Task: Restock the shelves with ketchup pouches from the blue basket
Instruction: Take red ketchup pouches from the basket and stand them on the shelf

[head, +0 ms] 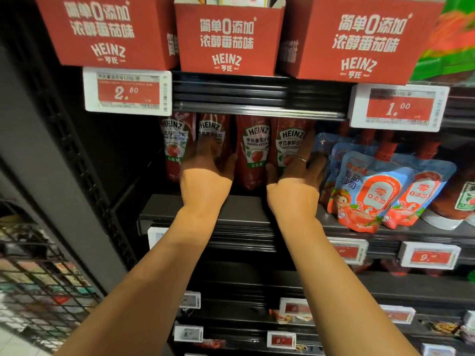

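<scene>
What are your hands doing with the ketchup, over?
Left hand and right hand both on the red Heinz pouches. Pouches upright on the shelf. Blue pouches crowd the right.

Both arms stretched fwd, left hand (205, 160) & right hand (295, 165) side by side, palms down, fingers extended.

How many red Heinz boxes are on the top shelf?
3: a left box, a smaller middle box set further back, and a right box. More may sit out of frame.
</scene>
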The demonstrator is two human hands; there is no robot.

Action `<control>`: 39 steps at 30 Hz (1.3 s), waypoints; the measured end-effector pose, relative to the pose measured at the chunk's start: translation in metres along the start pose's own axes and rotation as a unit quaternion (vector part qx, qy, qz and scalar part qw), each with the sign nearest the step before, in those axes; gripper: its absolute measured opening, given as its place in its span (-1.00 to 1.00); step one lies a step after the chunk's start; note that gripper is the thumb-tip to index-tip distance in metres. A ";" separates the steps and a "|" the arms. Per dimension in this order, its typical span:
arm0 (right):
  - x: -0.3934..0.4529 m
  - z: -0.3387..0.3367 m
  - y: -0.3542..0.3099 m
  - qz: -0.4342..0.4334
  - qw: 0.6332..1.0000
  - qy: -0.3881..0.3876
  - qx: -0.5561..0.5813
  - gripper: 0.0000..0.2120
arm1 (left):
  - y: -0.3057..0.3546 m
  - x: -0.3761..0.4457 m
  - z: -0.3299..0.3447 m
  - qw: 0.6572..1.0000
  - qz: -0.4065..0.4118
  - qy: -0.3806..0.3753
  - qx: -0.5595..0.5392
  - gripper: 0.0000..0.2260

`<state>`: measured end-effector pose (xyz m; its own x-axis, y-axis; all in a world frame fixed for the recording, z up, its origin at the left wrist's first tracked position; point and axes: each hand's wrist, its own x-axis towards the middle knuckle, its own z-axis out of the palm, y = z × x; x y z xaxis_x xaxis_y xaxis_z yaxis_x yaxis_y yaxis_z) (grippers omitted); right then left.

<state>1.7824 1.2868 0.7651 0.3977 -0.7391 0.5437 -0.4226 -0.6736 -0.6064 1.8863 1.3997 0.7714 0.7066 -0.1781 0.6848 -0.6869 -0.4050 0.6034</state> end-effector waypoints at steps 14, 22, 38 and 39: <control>-0.002 0.014 -0.017 0.044 0.999 -0.013 -0.017 0.18 | -0.022 0.016 -0.009 0.963 -0.269 0.023 0.029 0.07; -0.001 0.020 -0.012 0.054 0.998 -0.020 -0.026 0.20 | -0.029 0.014 -0.003 0.967 -0.250 0.014 0.044 0.08; -0.007 0.016 -0.010 0.083 0.996 -0.042 0.012 0.20 | -0.039 0.010 -0.012 0.968 -0.248 -0.026 -0.040 -0.04; -0.006 0.015 -0.011 0.087 0.995 -0.048 0.012 0.20 | -0.038 0.010 -0.013 0.967 -0.251 -0.030 -0.042 -0.06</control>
<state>1.7962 1.2990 0.7596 0.3973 -0.8390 0.3718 -0.4734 -0.5344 -0.7002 1.9176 1.4251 0.7604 0.9614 -0.0316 0.2732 -0.2643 -0.3804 0.8863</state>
